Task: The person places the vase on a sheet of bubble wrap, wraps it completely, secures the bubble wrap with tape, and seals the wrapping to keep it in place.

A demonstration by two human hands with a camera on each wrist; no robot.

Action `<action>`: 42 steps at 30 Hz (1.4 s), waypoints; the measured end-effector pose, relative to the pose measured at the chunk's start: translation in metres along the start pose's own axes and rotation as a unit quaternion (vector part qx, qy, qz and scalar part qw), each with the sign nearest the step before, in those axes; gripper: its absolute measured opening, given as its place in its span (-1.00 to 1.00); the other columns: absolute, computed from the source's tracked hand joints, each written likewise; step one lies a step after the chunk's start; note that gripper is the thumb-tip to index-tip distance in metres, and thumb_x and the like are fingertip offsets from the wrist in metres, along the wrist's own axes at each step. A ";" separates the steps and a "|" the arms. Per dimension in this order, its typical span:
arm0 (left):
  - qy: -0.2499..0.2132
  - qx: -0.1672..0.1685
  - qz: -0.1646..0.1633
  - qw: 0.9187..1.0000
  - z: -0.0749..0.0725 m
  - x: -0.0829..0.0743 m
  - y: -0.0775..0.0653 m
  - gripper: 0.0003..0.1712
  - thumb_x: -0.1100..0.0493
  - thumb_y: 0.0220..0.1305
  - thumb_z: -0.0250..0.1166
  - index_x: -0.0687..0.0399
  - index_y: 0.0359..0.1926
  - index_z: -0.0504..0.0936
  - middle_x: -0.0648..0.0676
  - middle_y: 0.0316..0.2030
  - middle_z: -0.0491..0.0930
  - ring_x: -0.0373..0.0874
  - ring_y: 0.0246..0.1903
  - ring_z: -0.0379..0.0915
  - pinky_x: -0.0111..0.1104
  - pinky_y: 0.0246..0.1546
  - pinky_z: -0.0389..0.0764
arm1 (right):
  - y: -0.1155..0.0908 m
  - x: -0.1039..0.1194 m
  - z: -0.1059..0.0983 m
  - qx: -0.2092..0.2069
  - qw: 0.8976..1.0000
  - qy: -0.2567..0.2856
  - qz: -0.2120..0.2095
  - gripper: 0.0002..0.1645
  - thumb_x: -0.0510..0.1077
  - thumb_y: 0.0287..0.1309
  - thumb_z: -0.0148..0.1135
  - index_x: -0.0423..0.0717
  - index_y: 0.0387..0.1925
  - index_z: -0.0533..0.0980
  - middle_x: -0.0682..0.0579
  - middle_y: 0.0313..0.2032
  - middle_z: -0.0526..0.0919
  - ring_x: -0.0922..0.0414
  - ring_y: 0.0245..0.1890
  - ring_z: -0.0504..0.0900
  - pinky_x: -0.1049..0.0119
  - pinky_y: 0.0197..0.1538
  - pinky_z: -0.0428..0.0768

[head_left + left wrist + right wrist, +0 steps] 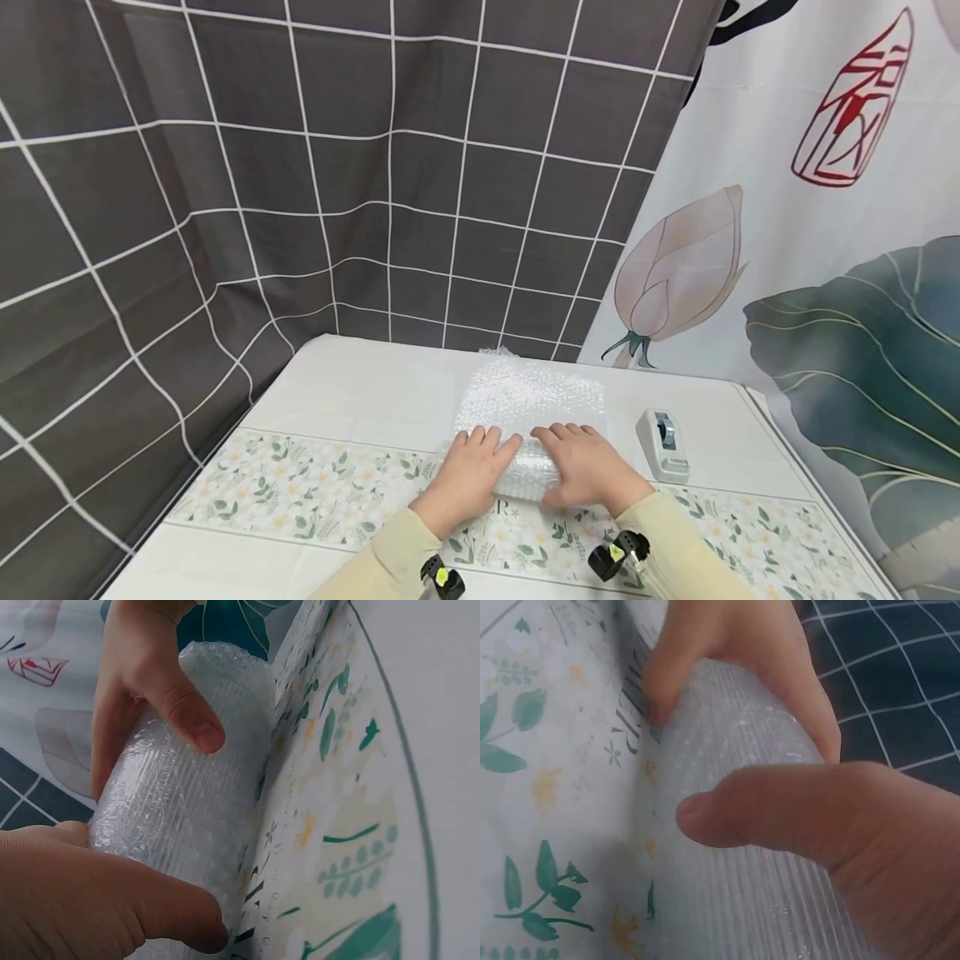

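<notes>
Head view: curled hands (468, 475) (592, 468) grip bubble-wrap roll (529, 473).

Head cam looks forward and down over the counter (360, 392), from farther back. Wrist cams sit super close, both tipped sideways: left faces the flower curtain (45, 705) (upper left), right the grid curtain (885, 679) (upper right). All three catch the bubble-wrap roll (528, 475).
</notes>
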State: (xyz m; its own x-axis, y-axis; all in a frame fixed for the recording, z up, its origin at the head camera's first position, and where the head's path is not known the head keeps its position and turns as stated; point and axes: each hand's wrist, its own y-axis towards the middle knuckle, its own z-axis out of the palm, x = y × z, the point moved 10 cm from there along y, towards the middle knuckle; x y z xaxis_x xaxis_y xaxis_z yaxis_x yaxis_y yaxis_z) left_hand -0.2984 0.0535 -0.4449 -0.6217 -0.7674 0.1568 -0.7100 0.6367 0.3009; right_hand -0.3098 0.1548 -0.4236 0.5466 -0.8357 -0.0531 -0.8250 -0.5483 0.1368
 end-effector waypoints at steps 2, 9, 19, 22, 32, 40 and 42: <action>-0.001 0.007 0.001 1.000 0.002 0.001 0.001 0.06 0.05 -0.13 0.57 -0.09 0.45 0.31 0.03 0.00 0.47 -0.08 -0.08 0.37 -0.17 -0.01 0.55 | -0.004 0.005 -0.003 -0.021 0.999 -0.019 -0.016 0.06 0.23 -0.35 0.50 -0.14 0.25 0.45 -0.06 0.08 0.61 -0.10 0.09 0.59 -0.10 0.18 0.52; -0.034 0.046 -0.002 0.998 0.007 0.006 0.010 0.06 0.03 -0.21 0.60 -0.14 0.40 0.36 0.00 -0.08 0.47 -0.12 -0.18 0.36 -0.27 -0.24 0.52 | -0.017 0.015 -0.007 -0.067 0.996 -0.052 -0.030 0.04 0.23 -0.17 0.52 -0.20 0.30 0.40 -0.14 0.16 0.51 -0.12 0.18 0.50 -0.16 0.27 0.45; -0.138 0.127 -0.032 0.982 0.014 0.021 0.017 0.06 -0.04 -0.20 0.56 -0.18 0.44 0.38 0.04 0.19 0.54 -0.01 0.14 0.49 -0.08 0.03 0.62 | -0.025 0.015 -0.001 -0.078 0.993 -0.085 0.000 0.26 0.25 -0.30 0.65 -0.19 0.39 0.30 -0.16 0.23 0.46 -0.14 0.24 0.45 -0.20 0.32 0.39; -0.183 0.157 -0.039 0.970 0.020 0.024 0.017 0.08 -0.06 -0.20 0.55 -0.15 0.45 0.37 0.07 0.30 0.50 0.05 0.25 0.45 -0.02 0.12 0.59 | -0.027 0.014 0.000 -0.077 0.992 -0.099 0.016 0.28 0.25 -0.34 0.66 -0.16 0.40 0.29 -0.18 0.22 0.46 -0.16 0.24 0.44 -0.20 0.33 0.37; -0.396 0.240 -0.073 0.883 0.031 0.032 0.013 -0.01 0.15 -0.37 0.52 -0.09 0.29 0.49 -0.14 0.03 0.64 -0.20 -0.01 0.56 -0.22 0.14 0.54 | -0.026 0.014 0.002 -0.080 0.990 -0.115 0.022 0.31 0.27 -0.42 0.68 -0.09 0.39 0.29 -0.20 0.20 0.45 -0.18 0.23 0.43 -0.22 0.35 0.34; -0.450 0.259 -0.107 0.848 0.044 0.035 0.010 0.02 0.14 -0.44 0.49 -0.10 0.28 0.50 -0.19 0.01 0.62 -0.18 0.06 0.51 -0.10 0.29 0.43 | -0.026 0.015 0.005 -0.072 0.990 -0.117 0.021 0.31 0.25 -0.43 0.70 -0.08 0.39 0.30 -0.22 0.20 0.45 -0.20 0.24 0.43 -0.22 0.36 0.33; -0.441 0.259 -0.108 0.853 0.045 0.036 0.010 0.03 0.11 -0.44 0.49 -0.10 0.30 0.50 -0.19 0.04 0.62 -0.17 0.09 0.51 -0.08 0.30 0.43 | -0.025 0.015 0.004 -0.075 0.990 -0.120 0.020 0.30 0.24 -0.43 0.69 -0.07 0.38 0.30 -0.22 0.20 0.46 -0.21 0.23 0.43 -0.22 0.36 0.33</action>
State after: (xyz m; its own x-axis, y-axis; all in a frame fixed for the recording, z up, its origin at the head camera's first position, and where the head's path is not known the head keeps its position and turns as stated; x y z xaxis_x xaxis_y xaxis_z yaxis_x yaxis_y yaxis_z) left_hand -0.3434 0.0356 -0.4788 -0.3035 -0.6613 -0.6860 -0.7484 0.6111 -0.2579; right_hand -0.2813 0.1555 -0.4322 0.4492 -0.8499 -0.2753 -0.8049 -0.5188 0.2880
